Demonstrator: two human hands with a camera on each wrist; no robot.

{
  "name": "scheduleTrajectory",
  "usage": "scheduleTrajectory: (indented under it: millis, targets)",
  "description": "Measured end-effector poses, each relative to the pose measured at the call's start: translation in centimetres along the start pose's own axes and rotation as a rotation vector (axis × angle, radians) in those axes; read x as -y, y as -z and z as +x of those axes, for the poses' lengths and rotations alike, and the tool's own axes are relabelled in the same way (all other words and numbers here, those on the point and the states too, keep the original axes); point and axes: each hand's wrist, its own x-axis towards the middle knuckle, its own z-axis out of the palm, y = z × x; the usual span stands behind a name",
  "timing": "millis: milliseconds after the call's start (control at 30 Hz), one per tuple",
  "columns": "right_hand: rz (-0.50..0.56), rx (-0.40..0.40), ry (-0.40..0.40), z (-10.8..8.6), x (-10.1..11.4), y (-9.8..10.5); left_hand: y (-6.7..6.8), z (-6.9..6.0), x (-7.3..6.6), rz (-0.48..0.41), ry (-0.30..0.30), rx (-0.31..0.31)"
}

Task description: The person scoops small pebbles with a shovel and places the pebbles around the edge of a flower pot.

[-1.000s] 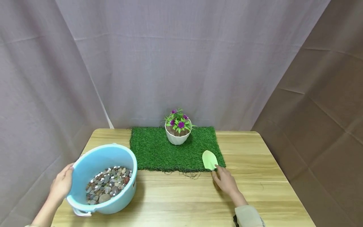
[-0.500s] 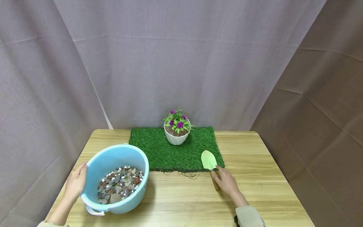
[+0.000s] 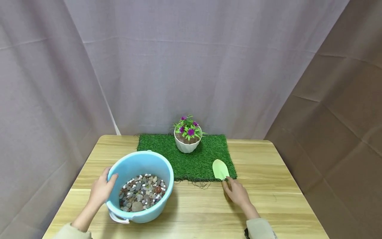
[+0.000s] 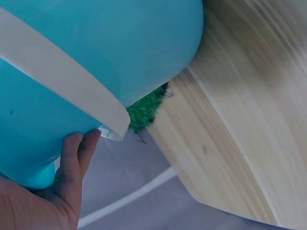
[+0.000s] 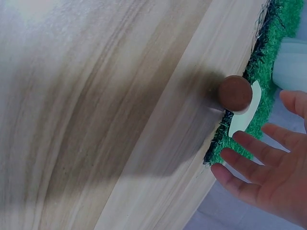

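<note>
A light-blue bucket (image 3: 162,205), its bottom covered with mixed pebbles (image 3: 143,192), stands at the left of the wooden table. My left hand (image 3: 101,189) grips its left rim, thumb inside and fingers outside; the left wrist view shows the bucket's wall and white handle (image 4: 72,76) close up. A garden trowel (image 3: 220,170) with a pale-green blade lies with the blade on the turf mat and its wooden handle (image 5: 235,93) toward me. Over that handle is my right hand (image 3: 238,192), fingers spread apart in the right wrist view and not wrapped round it.
On the green turf mat (image 3: 161,156) at the back stands a white pot (image 3: 186,146) with purple flowers (image 3: 190,132). Grey curtains (image 3: 191,66) enclose the far and left sides of the table (image 3: 203,215); a brown one (image 3: 343,132) hangs at the right.
My left hand has moved the bucket to the right, so it now covers the mat's near-left corner. The trowel and my right hand have stayed nearly in place.
</note>
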Motion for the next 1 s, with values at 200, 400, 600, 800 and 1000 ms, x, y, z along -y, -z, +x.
scheduleTrajectory:
  millis: [200,400,600,800,1000]
  targets:
    - [0.001,0.022,-0.018,0.1,0.0,0.0,-1.4,0.4,-1.5,-0.011,-0.015,0.017]
    - [-0.007,0.023,-0.013,0.2,0.2,0.0,-2.9,0.4,-2.9,-0.032,-0.032,0.018]
    - [-0.002,0.025,-0.014,0.2,0.2,-0.3,-4.1,0.2,-3.7,-0.075,-0.033,-0.029]
    - [0.001,0.038,-0.012,0.1,0.3,0.0,-5.1,0.1,-4.5,-0.135,-0.023,-0.047]
    - [-0.017,0.048,-0.019,0.2,0.3,0.7,-6.6,0.3,-5.7,-0.163,-0.009,-0.043]
